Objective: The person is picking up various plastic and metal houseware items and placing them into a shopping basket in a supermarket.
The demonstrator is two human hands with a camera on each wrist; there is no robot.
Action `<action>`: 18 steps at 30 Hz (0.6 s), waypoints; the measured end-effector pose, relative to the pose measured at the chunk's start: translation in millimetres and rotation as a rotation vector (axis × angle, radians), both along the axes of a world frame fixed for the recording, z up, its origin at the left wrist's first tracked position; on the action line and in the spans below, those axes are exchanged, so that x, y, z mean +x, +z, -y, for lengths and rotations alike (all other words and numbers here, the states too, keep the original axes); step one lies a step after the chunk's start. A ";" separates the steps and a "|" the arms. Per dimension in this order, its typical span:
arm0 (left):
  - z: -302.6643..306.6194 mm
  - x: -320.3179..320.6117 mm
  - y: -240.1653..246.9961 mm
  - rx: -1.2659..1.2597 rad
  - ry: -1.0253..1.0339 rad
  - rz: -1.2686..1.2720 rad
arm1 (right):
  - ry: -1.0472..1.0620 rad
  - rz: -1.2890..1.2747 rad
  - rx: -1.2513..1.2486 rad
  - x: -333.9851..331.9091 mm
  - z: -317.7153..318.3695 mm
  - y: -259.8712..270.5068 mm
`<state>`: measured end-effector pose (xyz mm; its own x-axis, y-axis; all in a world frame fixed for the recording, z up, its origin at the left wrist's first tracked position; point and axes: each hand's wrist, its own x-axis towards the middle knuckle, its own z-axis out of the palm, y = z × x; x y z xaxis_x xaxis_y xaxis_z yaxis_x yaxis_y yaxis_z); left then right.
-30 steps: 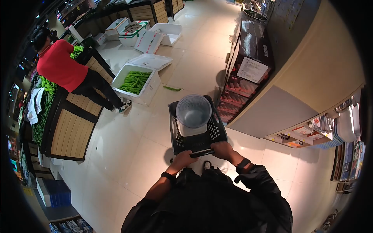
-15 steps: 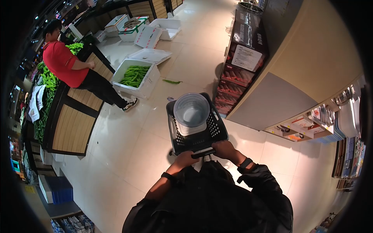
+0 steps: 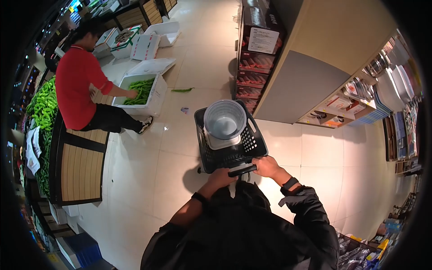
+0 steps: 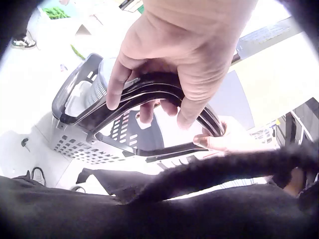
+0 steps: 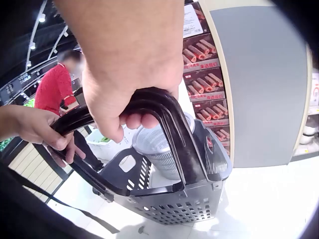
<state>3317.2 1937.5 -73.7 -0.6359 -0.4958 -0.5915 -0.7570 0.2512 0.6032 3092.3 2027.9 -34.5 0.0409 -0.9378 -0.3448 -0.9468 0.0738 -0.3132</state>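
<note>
Both my hands hold the black handle [image 3: 243,170] of a dark grey shopping basket [image 3: 209,157] on wheels. My left hand [image 3: 221,177] is at the handle's left end. In the left wrist view its fingers [image 4: 115,89] curl loosely over the bar. My right hand [image 3: 266,167] grips the right end, thumb and fingers wrapped round it in the right wrist view. Inside the basket, a translucent grey plastic tub [image 3: 225,119] with slotted sides stands on a white container [image 3: 225,143], which it partly hides.
At left, a person in red [image 3: 83,85] reaches into a white foam box [image 3: 155,99] of green peppers beside a vegetable stand [image 3: 83,171]. A loose pepper [image 3: 182,90] lies on the floor. Stacked cartons [image 3: 254,78] and a grey panel [image 3: 306,85] stand at right.
The person in red has turned and bent, reaching a hand into the pepper box. The foam boxes and cartons have shifted left in view. My hands keep their hold on the basket handle.
</note>
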 end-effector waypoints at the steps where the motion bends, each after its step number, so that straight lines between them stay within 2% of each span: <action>1: -0.9 1.6 -4.3 -0.001 -0.019 -0.010 | -0.029 0.007 0.016 4.1 -4.3 3.2; 5: 3.0 12.2 -17.7 -0.068 -0.145 -0.040 | -0.105 0.029 -0.050 18.2 -24.5 -17.6; 8: 6.0 25.1 -25.9 -0.066 -0.145 -0.072 | -0.161 0.106 -0.162 31.0 -34.6 -28.4; 12: 10.9 35.4 -18.6 0.026 -0.194 -0.065 | -0.148 0.051 -0.177 48.3 -45.0 -44.2; 18: 16.1 54.4 -34.4 -0.071 -0.303 -0.189 | -0.257 0.055 -0.135 79.6 -55.8 -40.3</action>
<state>3371.6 1921.5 -108.2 -0.8551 -0.3034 -0.4204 -0.5184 0.4932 0.6986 3171.9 2083.7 -74.8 -0.1889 -0.9570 -0.2203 -0.8839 0.2635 -0.3864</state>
